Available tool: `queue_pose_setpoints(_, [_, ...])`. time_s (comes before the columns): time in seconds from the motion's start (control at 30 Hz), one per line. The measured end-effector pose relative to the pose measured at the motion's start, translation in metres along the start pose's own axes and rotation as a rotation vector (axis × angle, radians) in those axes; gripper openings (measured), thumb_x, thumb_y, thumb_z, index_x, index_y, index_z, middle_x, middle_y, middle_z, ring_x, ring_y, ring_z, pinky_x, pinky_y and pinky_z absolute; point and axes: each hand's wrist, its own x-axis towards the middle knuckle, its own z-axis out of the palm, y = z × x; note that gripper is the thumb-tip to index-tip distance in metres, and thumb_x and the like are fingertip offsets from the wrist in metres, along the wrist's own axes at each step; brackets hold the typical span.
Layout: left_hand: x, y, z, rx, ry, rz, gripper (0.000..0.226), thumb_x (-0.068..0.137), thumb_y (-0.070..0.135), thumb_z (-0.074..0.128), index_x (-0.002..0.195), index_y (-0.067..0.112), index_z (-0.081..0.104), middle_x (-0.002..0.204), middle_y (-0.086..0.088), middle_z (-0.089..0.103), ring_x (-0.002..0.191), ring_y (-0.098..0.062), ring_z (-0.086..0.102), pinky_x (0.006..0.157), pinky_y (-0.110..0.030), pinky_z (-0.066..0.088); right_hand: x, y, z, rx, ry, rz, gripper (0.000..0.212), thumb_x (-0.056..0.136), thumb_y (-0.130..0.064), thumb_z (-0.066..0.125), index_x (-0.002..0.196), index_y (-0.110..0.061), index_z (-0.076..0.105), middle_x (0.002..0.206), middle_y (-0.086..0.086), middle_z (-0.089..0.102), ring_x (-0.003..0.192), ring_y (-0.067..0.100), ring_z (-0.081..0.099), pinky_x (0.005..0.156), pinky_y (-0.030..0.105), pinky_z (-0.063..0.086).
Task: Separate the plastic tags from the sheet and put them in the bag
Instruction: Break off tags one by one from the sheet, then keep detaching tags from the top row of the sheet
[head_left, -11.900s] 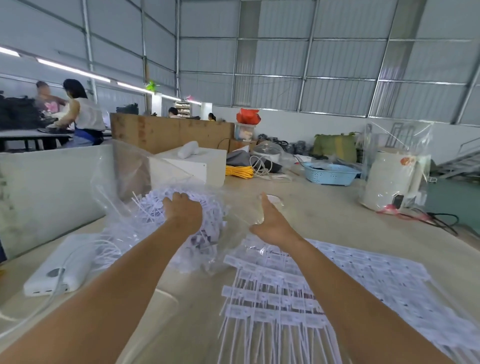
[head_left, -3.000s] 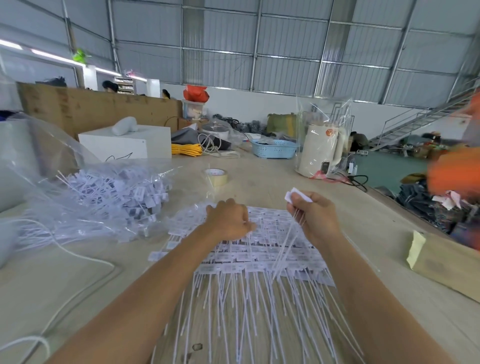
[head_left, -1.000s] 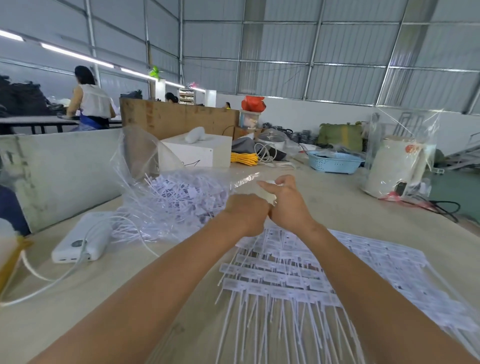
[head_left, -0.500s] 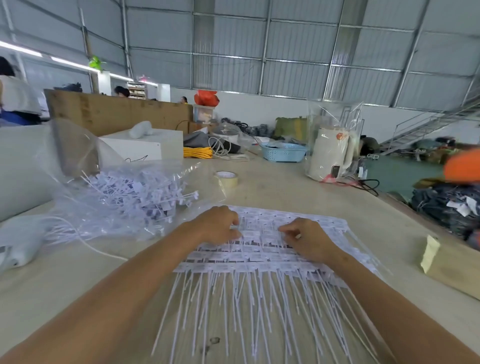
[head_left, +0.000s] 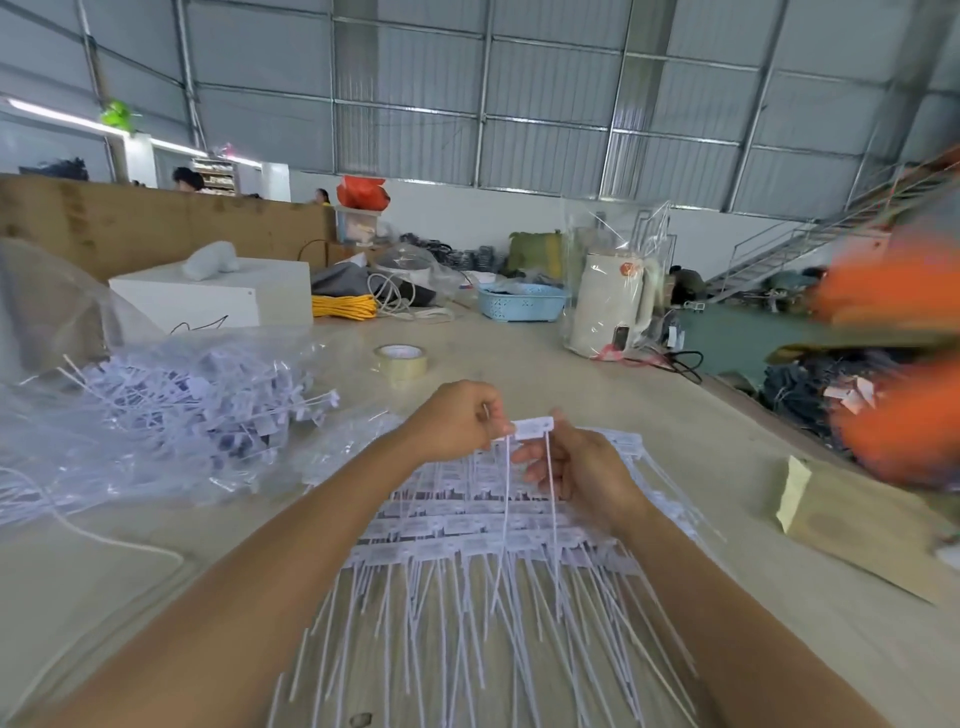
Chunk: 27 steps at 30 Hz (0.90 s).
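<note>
— So where does the small white plastic tag strip sit against the hands?

— Raised just above the flat white sheet of joined plastic tags, level and crosswise. The left hand pinches its left end between curled fingers; the right hand is just below and right of it, fingers curled round the thin tails that hang from it. I think two tails drop from the strip, though they blur into the ones beneath.

— And the bag?

— The clear plastic bag of loose white tags lies on the pale bench, well to the left of both hands, mouth towards them. The left hand is the nearer one, so the carry goes leftward.

— Long axis?

— The tails run towards the person, along the arms; the head runs across. To my eye they should go in tails trailing.

— How does it look?

— Thin, stiff-looking, white, with faint print on the head. The sheet still shows several rows, so plenty remains.

— Anything near?

— A roll of clear tape beyond the hands.
</note>
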Motion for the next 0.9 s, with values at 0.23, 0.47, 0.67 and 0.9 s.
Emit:
queue_pose_setpoints(0.23, [-0.008,-0.011,0.021,-0.320,0.043,-0.114,0.009,0.082,0.018,0.072,0.079,0.013,0.066,0.064,-0.002,0.060,0.053,-0.007,0.051,0.055,-0.017,0.043,0.002,0.006,-0.003,-0.163,0.038,-0.058,0.015,0.091,-0.012,0.060,0.082,-0.001,0.067,0.069,0.013,0.064,0.046,0.012,0.054,0.043,0.020,0.041])
queue_pose_setpoints(0.47, [-0.014,-0.002,0.025,-0.671,-0.025,-0.405,0.024,0.091,0.024,0.062,0.079,0.003,0.061,0.051,-0.004,0.052,0.039,-0.008,0.044,0.040,-0.017,0.038,0.000,0.005,0.006,-0.243,0.031,-0.134,0.008,0.083,-0.006,0.069,0.075,-0.009,0.066,0.054,0.003,0.057,0.048,0.010,0.053,0.049,0.020,0.044])
queue_pose_setpoints(0.67, [-0.016,0.000,0.026,-0.654,-0.078,-0.493,0.027,0.092,0.023,0.060,0.069,0.008,0.057,0.045,0.001,0.046,0.033,-0.005,0.034,0.035,-0.014,0.028,-0.008,0.004,0.013,-0.533,0.078,-0.302,0.009,0.084,-0.001,0.066,0.075,-0.002,0.062,0.056,0.006,0.058,0.047,0.012,0.053,0.048,0.024,0.043])
queue_pose_setpoints(0.9, [-0.016,0.002,0.016,-0.738,-0.395,-0.687,0.031,0.097,0.015,0.039,0.066,0.012,0.042,0.037,0.007,0.038,0.026,-0.001,0.024,0.029,-0.008,0.016,-0.013,0.005,0.019,-0.924,0.037,-0.627,0.007,0.085,0.002,0.062,0.079,0.005,0.062,0.070,0.009,0.059,0.061,0.016,0.045,0.056,0.020,0.030])
